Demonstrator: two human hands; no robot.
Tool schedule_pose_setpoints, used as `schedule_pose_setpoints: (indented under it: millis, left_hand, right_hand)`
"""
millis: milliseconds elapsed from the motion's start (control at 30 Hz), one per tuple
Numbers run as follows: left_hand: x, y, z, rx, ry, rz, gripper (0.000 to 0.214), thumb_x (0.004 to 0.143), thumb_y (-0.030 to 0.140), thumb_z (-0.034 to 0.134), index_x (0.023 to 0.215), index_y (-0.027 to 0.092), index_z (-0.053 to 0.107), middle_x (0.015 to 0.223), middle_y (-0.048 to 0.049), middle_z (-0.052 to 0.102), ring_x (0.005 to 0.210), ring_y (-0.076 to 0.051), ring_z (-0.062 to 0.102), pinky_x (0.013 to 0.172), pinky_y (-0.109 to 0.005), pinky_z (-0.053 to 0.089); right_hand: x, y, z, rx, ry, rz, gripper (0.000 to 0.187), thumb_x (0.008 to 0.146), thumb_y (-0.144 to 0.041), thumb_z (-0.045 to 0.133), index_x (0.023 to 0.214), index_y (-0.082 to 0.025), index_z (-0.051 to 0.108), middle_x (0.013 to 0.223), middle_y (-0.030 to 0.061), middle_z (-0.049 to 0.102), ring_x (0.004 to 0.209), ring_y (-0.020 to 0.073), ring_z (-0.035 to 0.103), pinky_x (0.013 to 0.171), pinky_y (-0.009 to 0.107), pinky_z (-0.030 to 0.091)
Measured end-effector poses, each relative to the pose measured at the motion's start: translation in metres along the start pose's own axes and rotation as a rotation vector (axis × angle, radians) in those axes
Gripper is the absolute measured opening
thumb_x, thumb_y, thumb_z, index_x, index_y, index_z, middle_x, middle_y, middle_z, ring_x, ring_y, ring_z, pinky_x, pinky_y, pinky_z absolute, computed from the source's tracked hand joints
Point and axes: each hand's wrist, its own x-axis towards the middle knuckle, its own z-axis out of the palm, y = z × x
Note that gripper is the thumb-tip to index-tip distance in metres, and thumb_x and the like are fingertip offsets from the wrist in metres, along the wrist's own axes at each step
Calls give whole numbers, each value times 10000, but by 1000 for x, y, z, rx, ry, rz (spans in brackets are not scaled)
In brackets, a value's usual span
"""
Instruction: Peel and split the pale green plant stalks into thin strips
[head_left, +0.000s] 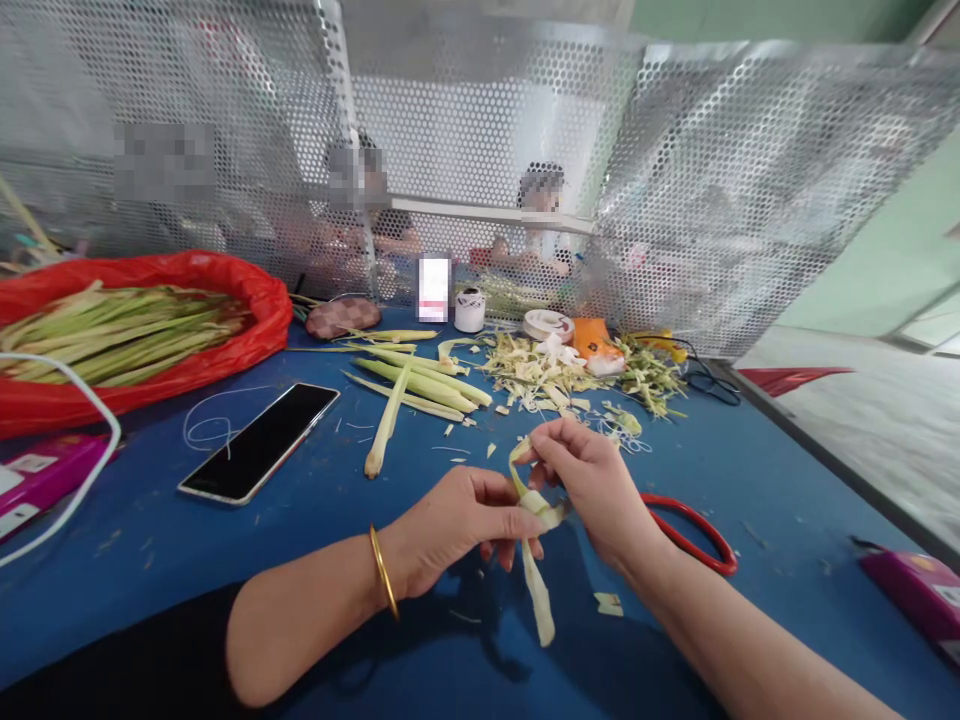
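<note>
My left hand (pixel 480 515) pinches a folded strip of pale green leaf (pixel 538 590) between thumb and fingers, with one tail of it hanging down toward the table. Closed on the upper end of the same strip is my right hand (pixel 577 475), thumb against fingertips. The strip crosses over itself between the two hands. A red-handled tool (pixel 694 535), its far part hidden, lies beside my right wrist. Beyond my hands several long green leaves (pixel 427 385) lie in a loose bunch. A small leaf scrap (pixel 608 604) sits near my right forearm.
A red bag (pixel 270 290) of long leaves stands at the left, near a black-screened phone (pixel 259 440). Trimmings (pixel 525 365), a white jar (pixel 470 310) and an orange packet (pixel 596 340) lie toward the back. A perforated metal screen (pixel 465 110) closes off the far edge; people sit behind it.
</note>
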Motion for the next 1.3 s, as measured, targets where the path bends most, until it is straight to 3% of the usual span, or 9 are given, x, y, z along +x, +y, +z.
schedule_pose_setpoints:
  millis: [300,467,600,900,1000,1100,1133,1233,1300]
  left_hand:
    - [-4,1,5,67,-117,-61,165,660,302,751,641,140,724,606,-14,656,502,-83,501,534,-224,401]
    - [2,-1,-1,-140,80,17,172,702,300,696,647,138,681,613,-12,642,493,-73,496,510,-212,347]
    - [8,0,-7,-260,201,7,181,667,309,722,707,140,672,618,-5,642,464,-63,480,486,-206,311]
    - [7,1,-5,-194,171,-3,204,660,308,719,629,149,596,582,-6,626,459,-69,492,456,-204,275]
    - [7,1,-4,-183,193,-10,215,673,319,721,626,152,592,532,9,595,441,-69,483,436,-205,253]
    - [8,0,-4,-227,294,34,271,662,364,756,636,143,601,567,-2,618,466,-71,503,457,-200,301]
    - [9,0,-5,-265,334,57,282,650,371,771,653,138,612,586,-4,627,485,-73,519,484,-200,336]
    - [11,-2,-7,-366,418,103,298,633,369,798,715,127,647,628,-12,644,582,-93,582,595,-209,414]
    - [12,-2,-8,-393,422,118,295,641,361,799,754,123,664,674,-31,667,641,-110,605,633,-218,429]
  right_hand:
    - [2,4,2,7,13,1,212,760,-384,632,732,-191,548,687,18,701,546,117,561,563,248,448]
    - [7,-2,-9,-118,-201,9,350,775,-532,614,782,-183,598,700,2,653,663,146,598,662,272,467]
    - [6,-13,-20,-378,-410,-119,307,831,-465,583,764,-175,657,739,10,657,715,154,574,695,271,432]
    - [9,-9,-24,-684,-238,-303,237,839,-355,580,674,-188,617,661,-4,603,645,151,538,620,265,404]
    - [6,-7,-20,-786,-105,-517,199,875,-288,548,714,-196,619,769,30,654,743,183,590,690,298,424]
    - [-10,-9,-12,-898,116,-852,105,890,-219,544,859,-202,643,922,72,674,880,222,599,787,354,398]
    - [-18,-9,-9,-924,130,-959,95,888,-193,550,887,-204,645,910,72,674,862,219,600,782,355,388]
    - [-39,-3,3,-936,-84,-1070,101,887,-156,547,849,-198,632,683,16,631,605,157,554,625,294,363]
    - [-44,6,11,-928,-187,-855,130,910,-207,526,825,-205,624,655,3,627,544,140,542,540,263,340]
